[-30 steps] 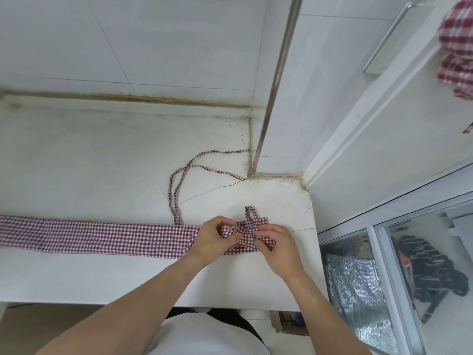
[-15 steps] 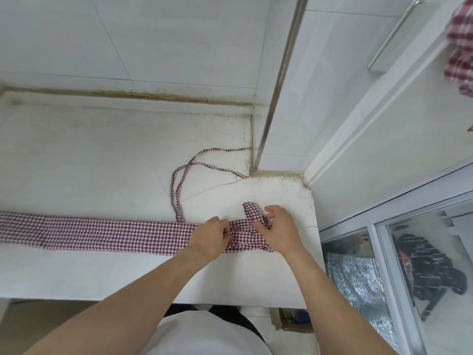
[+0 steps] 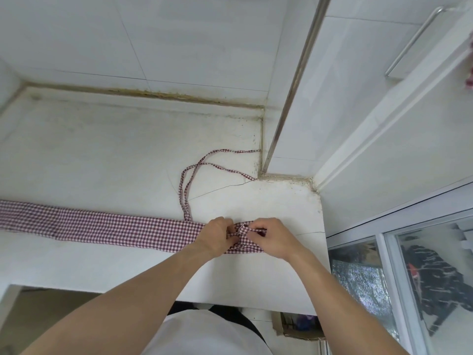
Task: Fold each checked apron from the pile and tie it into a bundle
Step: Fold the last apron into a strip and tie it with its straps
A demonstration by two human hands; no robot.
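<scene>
a: where is the checked apron (image 3: pixel 107 226) right now?

b: it lies folded into one long narrow band across the white table (image 3: pixel 102 149), running from the left edge to the right end near the corner. two thin apron ties (image 3: pixel 190 172) loop away from it toward the back wall.

a: and the hands?

b: both sit at the band's right end, close together. the left hand (image 3: pixel 217 235) has its fingers curled onto the cloth, pinning the band and pinching a fold. the right hand (image 3: pixel 268 237) pinches a small tuck of the same fabric just beside it.

a: why hold it that way?

b: my guess is the left hand anchors the band so it doesn't slide while the right starts the first turn of the roll or fold from that end. the ties lie loose and apart, probably left free so they can wrap the bundle afterward.

a: any labels or writing?

b: none that i can read, neither on the cloth nor on the table. a scrap of red checked fabric (image 3: pixel 470 80) shows at the far right edge, perhaps the pile, but it's too cut off to tell.
</scene>
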